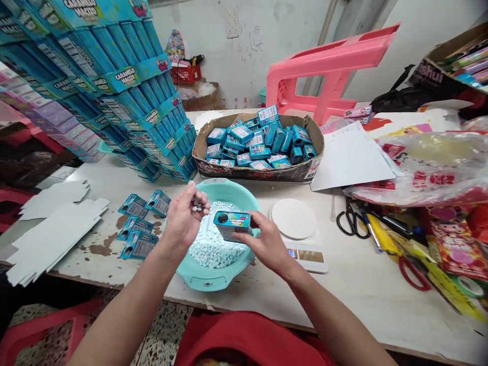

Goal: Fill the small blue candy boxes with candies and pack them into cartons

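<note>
My left hand is curled over the left side of the turquoise basin, its fingers closed around a few small pale candies. In my right hand is a small blue candy box, held upright above the basin between thumb and fingers. A dark round hole shows in the box's top, by the words CARAMELO MACZO. Loose light-blue candies cover the basin's bottom. Several similar boxes with holes in their tops stand on the table to the left.
Behind the basin is a cardboard tray of blue boxes. Tall stacks of packed displays rise at the left, near white card sheets. A kitchen scale, black scissors and a plastic bag lie right.
</note>
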Available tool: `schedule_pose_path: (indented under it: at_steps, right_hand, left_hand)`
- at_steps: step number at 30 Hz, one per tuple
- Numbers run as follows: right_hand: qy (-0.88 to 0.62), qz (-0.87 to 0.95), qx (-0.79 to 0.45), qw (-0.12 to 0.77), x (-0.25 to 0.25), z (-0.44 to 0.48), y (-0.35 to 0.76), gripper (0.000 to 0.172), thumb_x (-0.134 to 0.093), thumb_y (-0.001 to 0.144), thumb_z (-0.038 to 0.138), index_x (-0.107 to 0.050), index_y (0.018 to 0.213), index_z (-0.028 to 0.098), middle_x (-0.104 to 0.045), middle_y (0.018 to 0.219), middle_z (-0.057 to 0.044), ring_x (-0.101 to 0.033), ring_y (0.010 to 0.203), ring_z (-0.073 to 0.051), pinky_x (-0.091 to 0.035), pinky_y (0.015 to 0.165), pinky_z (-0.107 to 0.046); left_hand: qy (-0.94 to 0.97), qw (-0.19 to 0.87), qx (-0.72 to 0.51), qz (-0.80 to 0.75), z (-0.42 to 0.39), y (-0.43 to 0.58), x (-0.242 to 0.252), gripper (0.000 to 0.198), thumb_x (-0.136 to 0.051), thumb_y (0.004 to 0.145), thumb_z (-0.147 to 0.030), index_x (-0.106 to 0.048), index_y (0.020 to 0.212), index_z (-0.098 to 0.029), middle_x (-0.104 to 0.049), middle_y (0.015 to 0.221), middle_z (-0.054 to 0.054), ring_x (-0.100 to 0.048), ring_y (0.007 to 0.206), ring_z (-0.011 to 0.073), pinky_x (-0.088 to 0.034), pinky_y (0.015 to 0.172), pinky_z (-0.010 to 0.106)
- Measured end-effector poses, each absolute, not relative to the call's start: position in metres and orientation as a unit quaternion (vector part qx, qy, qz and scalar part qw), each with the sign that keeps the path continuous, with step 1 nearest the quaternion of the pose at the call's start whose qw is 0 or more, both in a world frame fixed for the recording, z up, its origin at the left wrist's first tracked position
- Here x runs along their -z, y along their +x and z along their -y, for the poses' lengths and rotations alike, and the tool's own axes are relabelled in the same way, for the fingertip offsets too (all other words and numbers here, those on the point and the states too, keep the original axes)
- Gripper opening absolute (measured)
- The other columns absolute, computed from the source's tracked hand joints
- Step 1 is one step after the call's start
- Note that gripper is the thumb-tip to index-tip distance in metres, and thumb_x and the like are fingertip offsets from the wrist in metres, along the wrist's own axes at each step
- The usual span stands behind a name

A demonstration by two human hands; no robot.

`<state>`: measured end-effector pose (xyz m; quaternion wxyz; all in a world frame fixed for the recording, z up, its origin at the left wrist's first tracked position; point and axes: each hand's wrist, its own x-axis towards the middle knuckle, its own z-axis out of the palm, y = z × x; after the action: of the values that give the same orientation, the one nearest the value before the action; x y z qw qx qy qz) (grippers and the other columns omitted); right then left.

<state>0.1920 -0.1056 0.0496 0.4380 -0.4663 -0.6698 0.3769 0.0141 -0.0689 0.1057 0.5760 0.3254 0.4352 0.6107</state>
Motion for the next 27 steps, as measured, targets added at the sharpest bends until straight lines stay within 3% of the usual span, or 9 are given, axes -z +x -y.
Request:
schedule_pose_path:
  at_steps: [5, 14, 19, 22, 27]
  right_hand:
    - [-0.477, 0.691, -0.339, 0.424, -0.044, 0.101, 0.179, 0.021, -0.071, 0.073, 0.03, -0.06, 0.089, 0.021, -0.06, 0.084, -0.002, -0.054, 0.077, -0.019, -0.041, 0.068, -0.029]
    - [-0.473, 0.679, -0.351, 0.438, -0.04, 0.099, 0.178, 0.027, -0.072, 0.071, 0.028, -0.062, 0.095, 0.021, -0.063, 0.089, -0.002, -0.056, 0.082, -0.019, -0.043, 0.072, -0.03]
    - [-0.472, 0.592, -0.406, 0.512, -0.045, 0.102, 0.224, 0.031, -0.071, 0.073, 0.031, -0.06, 0.1, 0.022, -0.064, 0.092, -0.001, -0.059, 0.083, -0.017, -0.047, 0.075, -0.029]
    - [-0.535, 0.514, -0.367, 0.561, -0.031, 0.099, 0.273, 0.037, -0.073, 0.07, 0.033, -0.057, 0.101, 0.021, -0.063, 0.088, -0.001, -0.059, 0.077, -0.016, -0.049, 0.073, -0.03]
    - [-0.606, 0.484, -0.311, 0.55, 0.019, 0.086, 0.326, 0.04, -0.073, 0.067, 0.036, -0.056, 0.099, 0.019, -0.063, 0.088, -0.002, -0.06, 0.079, -0.018, -0.049, 0.079, -0.036]
  left_hand:
    - [0.339, 0.514, -0.647, -0.45, 0.071, 0.038, -0.095, 0.035, -0.063, 0.078, -0.04, -0.052, 0.057, -0.014, -0.052, 0.055, -0.002, -0.059, 0.061, 0.0118, -0.048, 0.064, 0.024]
    - [0.421, 0.491, -0.612, -0.455, 0.073, 0.041, -0.094, 0.031, -0.055, 0.082, -0.043, -0.056, 0.068, -0.016, -0.061, 0.062, 0.0, -0.065, 0.066, 0.0162, -0.051, 0.074, 0.031]
    - [0.415, 0.441, -0.645, -0.466, 0.076, 0.016, -0.094, 0.02, -0.06, 0.078, -0.036, -0.058, 0.072, -0.017, -0.059, 0.066, -0.001, -0.061, 0.065, 0.014, -0.054, 0.072, 0.032]
    - [0.366, 0.435, -0.631, -0.527, 0.082, -0.01, -0.08, 0.014, -0.067, 0.073, -0.029, -0.059, 0.07, -0.017, -0.058, 0.066, -0.001, -0.058, 0.065, 0.0127, -0.054, 0.065, 0.028]
    - [0.296, 0.445, -0.618, -0.576, 0.091, -0.024, -0.053, 0.019, -0.071, 0.068, -0.032, -0.059, 0.068, -0.017, -0.056, 0.067, -0.002, -0.055, 0.066, 0.0123, -0.054, 0.061, 0.025]
